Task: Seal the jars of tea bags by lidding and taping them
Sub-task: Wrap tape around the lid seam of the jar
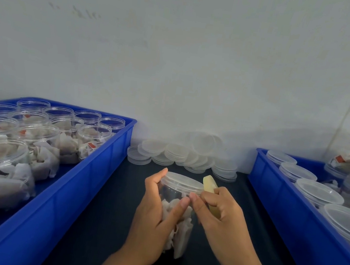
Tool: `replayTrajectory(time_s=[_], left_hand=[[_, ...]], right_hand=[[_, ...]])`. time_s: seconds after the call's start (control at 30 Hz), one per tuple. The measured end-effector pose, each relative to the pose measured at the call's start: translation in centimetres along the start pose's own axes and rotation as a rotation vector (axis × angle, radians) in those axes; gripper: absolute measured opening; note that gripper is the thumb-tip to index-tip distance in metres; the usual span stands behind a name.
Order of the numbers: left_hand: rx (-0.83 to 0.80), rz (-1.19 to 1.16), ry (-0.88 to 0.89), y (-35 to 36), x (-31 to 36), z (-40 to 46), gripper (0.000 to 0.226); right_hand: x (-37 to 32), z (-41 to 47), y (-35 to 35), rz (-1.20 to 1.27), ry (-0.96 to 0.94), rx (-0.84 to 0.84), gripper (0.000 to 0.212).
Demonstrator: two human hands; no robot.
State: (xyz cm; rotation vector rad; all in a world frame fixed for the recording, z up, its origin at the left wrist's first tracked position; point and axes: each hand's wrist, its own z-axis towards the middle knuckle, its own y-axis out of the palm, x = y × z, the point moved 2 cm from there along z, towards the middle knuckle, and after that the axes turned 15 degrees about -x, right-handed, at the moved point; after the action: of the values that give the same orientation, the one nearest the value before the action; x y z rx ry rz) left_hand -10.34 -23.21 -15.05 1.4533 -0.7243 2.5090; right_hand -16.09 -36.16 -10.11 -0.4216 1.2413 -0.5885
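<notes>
A clear plastic jar (179, 226) holding tea bags stands on the dark table in front of me, with a translucent lid (182, 181) on top. My left hand (156, 214) grips the jar from the left, thumb across its front just under the lid. My right hand (219, 211) holds a yellowish roll of tape (209, 183) against the jar's right side, and its fingertips pinch at the jar wall beside my left thumb.
A blue crate (67, 202) on the left holds several open jars of tea bags (42, 137). A blue crate (289, 205) on the right holds several lidded jars (317, 192). Stacks of loose lids (184, 155) lie against the white wall.
</notes>
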Motion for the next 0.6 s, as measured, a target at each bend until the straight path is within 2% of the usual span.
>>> replayTrajectory(time_s=[0.23, 0.3, 0.4, 0.6], left_hand=[[0.044, -0.017, 0.015, 0.12, 0.33, -0.13, 0.077], [0.044, -0.017, 0.022, 0.1, 0.42, -0.18, 0.067], [0.054, -0.014, 0.031, 0.13, 0.48, -0.22, 0.04], [0.046, -0.026, 0.062, 0.14, 0.59, -0.27, 0.048]], right_hand=[[-0.21, 0.01, -0.13, 0.001, 0.017, -0.026, 0.033], [-0.22, 0.0, -0.2, -0.006, 0.017, -0.036, 0.032], [-0.21, -0.05, -0.31, -0.019, 0.01, -0.048, 0.033], [-0.2, -0.08, -0.43, -0.034, 0.027, -0.063, 0.034]])
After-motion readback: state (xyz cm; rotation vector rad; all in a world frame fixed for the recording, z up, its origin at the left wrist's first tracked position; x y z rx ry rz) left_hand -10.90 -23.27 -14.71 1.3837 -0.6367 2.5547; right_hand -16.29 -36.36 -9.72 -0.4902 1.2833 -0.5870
